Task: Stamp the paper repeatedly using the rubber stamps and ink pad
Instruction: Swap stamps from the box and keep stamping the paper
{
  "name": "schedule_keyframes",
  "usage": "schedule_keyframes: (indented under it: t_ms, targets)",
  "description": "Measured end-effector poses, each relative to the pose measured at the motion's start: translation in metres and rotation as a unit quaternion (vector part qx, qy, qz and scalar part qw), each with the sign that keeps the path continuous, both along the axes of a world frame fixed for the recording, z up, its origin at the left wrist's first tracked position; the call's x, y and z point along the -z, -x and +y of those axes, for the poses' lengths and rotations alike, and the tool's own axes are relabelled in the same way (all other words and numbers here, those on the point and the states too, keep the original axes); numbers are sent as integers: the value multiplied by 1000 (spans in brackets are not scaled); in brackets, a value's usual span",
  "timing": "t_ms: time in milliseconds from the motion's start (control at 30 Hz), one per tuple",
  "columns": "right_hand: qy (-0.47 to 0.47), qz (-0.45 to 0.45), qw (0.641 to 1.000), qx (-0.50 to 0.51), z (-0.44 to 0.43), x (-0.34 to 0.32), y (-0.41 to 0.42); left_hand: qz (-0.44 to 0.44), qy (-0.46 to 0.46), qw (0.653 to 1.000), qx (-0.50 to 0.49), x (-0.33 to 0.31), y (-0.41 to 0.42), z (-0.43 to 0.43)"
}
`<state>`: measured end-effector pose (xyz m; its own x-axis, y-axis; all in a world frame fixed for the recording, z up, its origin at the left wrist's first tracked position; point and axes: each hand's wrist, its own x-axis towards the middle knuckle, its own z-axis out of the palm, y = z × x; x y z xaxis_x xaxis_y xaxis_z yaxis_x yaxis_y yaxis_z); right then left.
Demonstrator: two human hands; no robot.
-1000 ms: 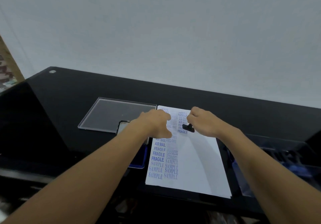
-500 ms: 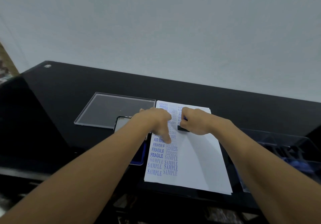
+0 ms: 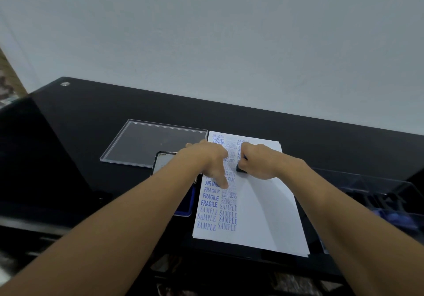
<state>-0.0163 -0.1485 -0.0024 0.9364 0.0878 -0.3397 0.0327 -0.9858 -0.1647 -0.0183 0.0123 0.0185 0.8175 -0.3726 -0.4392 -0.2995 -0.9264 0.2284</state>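
Seen from the head camera, a person leans both bare forearms over a glossy black table (image 3: 91, 116) set against a pale wall (image 3: 206, 31). A white sheet of paper (image 3: 263, 208) lies at the table's near edge, squarely in front of the person. Its left side is filled with columns of blue imprints reading AMENDED, AIR MAIL, FRAGILE, EXPRESS and SAMPLE, while its right half is bare.

The right hand (image 3: 259, 162) is curled in a fist round a black rubber stamp (image 3: 241, 169). The stamp's base sits down on the upper middle of the sheet, beside the printed columns. The left hand (image 3: 206, 158) lies palm down across the paper's upper left edge, fingers relaxed and loosely spread, with the thumb stretched out and resting on the imprints.

A blue ink pad (image 3: 183, 206) sits just left of the paper, and most of it is hidden under the left forearm. Beyond it, a dark-framed object (image 3: 160, 161) pokes out from under the left wrist; what it is cannot be told. A clear flat lid (image 3: 149, 141) lies farther back, its right edge just beside the paper's top left corner.

To the right of the paper stands a clear tray (image 3: 378, 187), holding dark and blue shapes too blurred to name.
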Motion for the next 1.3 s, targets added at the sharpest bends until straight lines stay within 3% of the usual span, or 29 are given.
schedule_keyframes:
  t_ms: [1300]
  targets:
    - [-30, -66, 997, 9, 2, 16, 9, -7, -36, 999, 22, -4, 1, -4]
